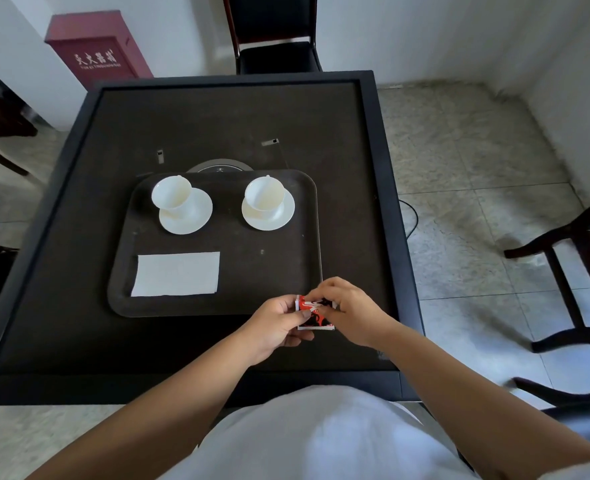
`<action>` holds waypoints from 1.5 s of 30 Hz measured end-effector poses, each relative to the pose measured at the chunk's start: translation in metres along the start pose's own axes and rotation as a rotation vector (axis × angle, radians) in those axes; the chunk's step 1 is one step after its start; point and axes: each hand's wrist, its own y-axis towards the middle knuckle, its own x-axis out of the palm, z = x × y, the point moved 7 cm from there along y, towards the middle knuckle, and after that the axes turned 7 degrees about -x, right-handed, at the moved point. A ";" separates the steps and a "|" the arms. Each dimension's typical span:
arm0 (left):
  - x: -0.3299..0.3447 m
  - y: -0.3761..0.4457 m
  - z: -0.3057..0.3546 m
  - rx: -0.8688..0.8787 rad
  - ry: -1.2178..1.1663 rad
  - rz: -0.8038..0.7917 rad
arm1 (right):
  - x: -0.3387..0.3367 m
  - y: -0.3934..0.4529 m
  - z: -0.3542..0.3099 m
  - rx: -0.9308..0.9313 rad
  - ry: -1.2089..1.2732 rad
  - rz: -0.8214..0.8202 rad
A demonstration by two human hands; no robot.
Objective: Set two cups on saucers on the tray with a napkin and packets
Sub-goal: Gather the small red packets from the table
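Observation:
A dark tray (286,271) lies on the black table (78,306). Two white cups stand at its far side, the left cup (171,196) on a white saucer (191,218), the right cup (264,193) on its own saucer (272,216). A white napkin (176,274) lies flat at the tray's near left. Just past the tray's near right corner, my left hand (276,323) and my right hand (349,310) both pinch red, white and black packets (312,311) between them, above the table.
A dark chair (276,36) stands behind the table and another chair (570,271) at the right. A red cabinet (96,50) is against the far wall. A round black disc (220,167) sits in the table's middle, behind the tray.

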 end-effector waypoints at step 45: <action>-0.109 0.000 0.011 -0.037 0.109 0.258 | 0.053 0.054 0.009 0.540 0.436 0.236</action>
